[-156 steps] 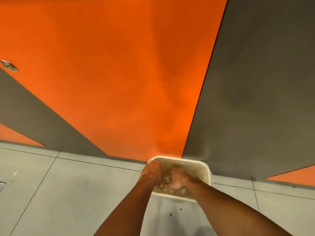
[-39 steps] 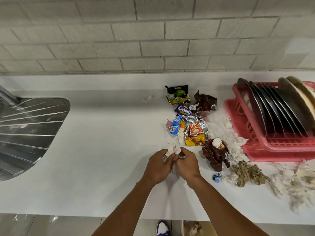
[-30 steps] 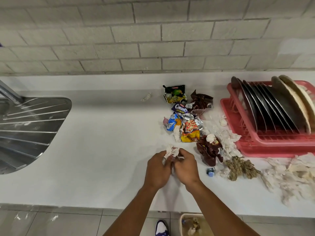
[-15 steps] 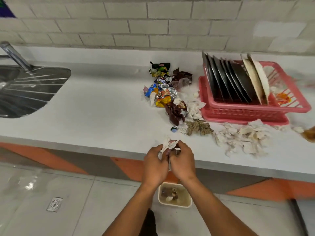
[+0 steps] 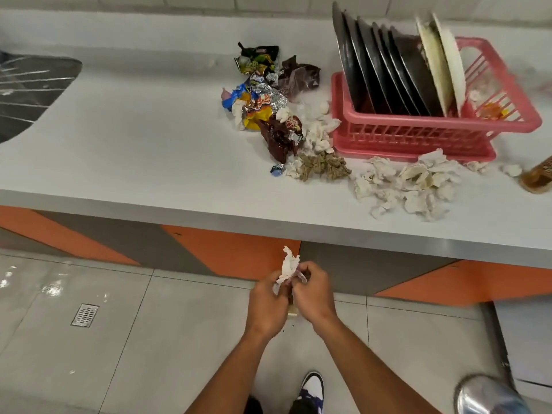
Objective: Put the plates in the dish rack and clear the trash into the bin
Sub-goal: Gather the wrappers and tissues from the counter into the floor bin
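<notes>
Left hand [image 5: 268, 306] and right hand [image 5: 314, 296]: held together below the worktop [image 5: 134, 138] edge, over the glossy tiled floor. Each grip was pinched closed on 1 crumpled white tissue wad [image 5: 288, 265], its ragged tip poking up.
Dish rack [image 5: 418, 135]: pink slatted plastic, on the worktop, holding upright plates [image 5: 373, 70], most dark and glossy, 2 pale.
Wrappers [image 5: 260, 100]: crinkled foil and plastic, heaped left of the rack.
Shredded tissue pile [image 5: 403, 183]: in front of the rack.
Bin [image 5: 293, 311]: possibly the cream sliver beneath the hands.
</notes>
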The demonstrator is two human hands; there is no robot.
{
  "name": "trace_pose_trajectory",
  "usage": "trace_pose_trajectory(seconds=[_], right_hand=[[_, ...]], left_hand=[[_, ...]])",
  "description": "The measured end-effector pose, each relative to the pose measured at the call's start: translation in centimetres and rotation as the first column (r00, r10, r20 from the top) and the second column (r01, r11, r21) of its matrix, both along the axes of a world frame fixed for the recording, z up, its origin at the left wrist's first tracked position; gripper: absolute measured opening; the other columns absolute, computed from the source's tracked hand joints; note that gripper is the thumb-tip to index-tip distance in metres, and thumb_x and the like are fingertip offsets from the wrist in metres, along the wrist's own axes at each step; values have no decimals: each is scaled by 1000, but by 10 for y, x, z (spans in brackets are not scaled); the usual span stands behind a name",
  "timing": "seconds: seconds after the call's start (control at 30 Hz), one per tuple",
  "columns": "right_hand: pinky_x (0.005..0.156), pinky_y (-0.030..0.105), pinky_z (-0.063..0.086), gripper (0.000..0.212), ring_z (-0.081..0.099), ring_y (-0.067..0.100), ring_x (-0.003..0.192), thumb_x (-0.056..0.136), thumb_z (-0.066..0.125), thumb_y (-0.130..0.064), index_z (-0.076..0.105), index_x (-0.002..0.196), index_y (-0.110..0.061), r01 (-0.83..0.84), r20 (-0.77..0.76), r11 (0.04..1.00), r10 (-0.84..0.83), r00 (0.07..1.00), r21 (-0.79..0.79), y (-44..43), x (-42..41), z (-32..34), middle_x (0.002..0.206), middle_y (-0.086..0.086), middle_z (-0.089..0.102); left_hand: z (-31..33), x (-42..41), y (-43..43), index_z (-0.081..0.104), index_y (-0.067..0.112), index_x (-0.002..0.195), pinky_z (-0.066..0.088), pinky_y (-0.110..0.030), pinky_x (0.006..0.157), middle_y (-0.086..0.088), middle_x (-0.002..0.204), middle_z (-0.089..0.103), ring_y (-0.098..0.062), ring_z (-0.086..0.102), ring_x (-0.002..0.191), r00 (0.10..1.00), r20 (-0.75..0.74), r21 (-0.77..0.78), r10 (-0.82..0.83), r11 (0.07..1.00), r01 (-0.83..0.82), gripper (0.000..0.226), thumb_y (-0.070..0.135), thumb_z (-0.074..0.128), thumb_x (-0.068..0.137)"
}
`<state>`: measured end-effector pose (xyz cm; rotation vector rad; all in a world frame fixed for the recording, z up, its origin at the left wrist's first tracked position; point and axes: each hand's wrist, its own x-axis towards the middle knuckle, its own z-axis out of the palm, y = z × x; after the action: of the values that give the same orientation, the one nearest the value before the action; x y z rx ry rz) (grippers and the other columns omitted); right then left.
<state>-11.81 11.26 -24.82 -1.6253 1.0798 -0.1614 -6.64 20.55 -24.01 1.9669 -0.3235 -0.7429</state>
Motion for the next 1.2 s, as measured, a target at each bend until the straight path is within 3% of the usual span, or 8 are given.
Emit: trace_pose_trajectory(seconds=[0.1, 0.23, 0.37, 0.53, 0.73, 0.9, 1.07, 1.2], right_hand=[[67, 25, 58, 22, 67, 12, 83, 93, 65, -9, 66, 86, -29, -11, -46, 1000, 10, 999, -13, -4, 2, -48, 102, -1, 66], [52, 10, 44, 25, 65, 9, 72, 95, 62, -4, 67, 81, -25, -12, -75, 998, 16, 997, 58, -17, 10, -119, 84, -6, 69], [55, 23, 51, 29, 66, 15, 70, 92, 58, -2, 66, 75, -24, -7, -147, 996, 20, 989, 88, -23, 21, -205, 77, -4, 68], [67, 27, 48, 28, 65, 20, 83, 89, 61, -4, 65, 71, -25, -95, -193, 995, 101, 976, 41, -44, 38, -326, 83, -3, 70], [69, 27, 52, 33, 66, 18, 82, 87, 58, -3, 57, 69, -30, -242, -277, 969, 221, 935, -44, -61, 45, -445, 84, -4, 71], [83, 29, 52, 24, 67, 21, 95, 86, 61, -9, 64, 77, -32, -314, -365, 949, 286, 886, -19, -66, 42, -503, 96, -5, 72], [107, 28, 45, 55, 58, 22, 126, 89, 65, -5, 60, 140, -24, -441, -453, 889, 445, 773, 121, -72, 35, -505, 140, 0, 62], [110, 28, 42, 56, 57, 22, 131, 91, 71, -16, 56, 144, -24, -457, -456, 882, 455, 765, 113, -73, 25, -463, 145, 1, 59]], left_hand=[[-46, 6, 1, 72, 23, 114, 59, -22, 78, 2, 103, 74, -12, 72, 89, 995, -81, -25, -59, 998, 57, 21, 17, 55, 102], [-118, 20, -8, 72, 29, 105, 61, -37, 85, 1, 99, 76, -16, 73, 90, 978, -157, -25, -138, 990, 136, 28, 8, 55, 100], [-204, 31, -19, 73, 18, 101, 61, -40, 84, -15, 102, 75, -30, 72, 95, 954, -278, -35, -114, 993, 108, 34, -6, 51, 97], [-320, 52, -27, 72, 2, 103, 52, -19, 60, -5, 77, 69, -10, 63, 65, 933, -343, -21, -106, 994, 106, 25, -8, 52, 95], [-492, 85, -25, 74, 19, 109, 57, -46, 94, -9, 113, 75, -27, 71, 96, 936, -312, 144, -162, 966, 215, 28, 2, 63, 90], [-495, 84, -36, 66, 4, 121, 49, -28, 86, -10, 120, 69, -27, 64, 109, 919, -159, 394, -360, 830, 394, 27, 9, 56, 96], [-509, 73, -47, 38, 11, 151, 34, -34, 116, -8, 152, 45, -27, 43, 140, 803, -264, 488, -535, 644, 589, 64, 20, 62, 92], [-479, 70, -45, 16, 7, 158, 15, -37, 125, -7, 163, 25, -29, 15, 154, 777, -304, 498, -550, 604, 622, 79, 19, 57, 92]])
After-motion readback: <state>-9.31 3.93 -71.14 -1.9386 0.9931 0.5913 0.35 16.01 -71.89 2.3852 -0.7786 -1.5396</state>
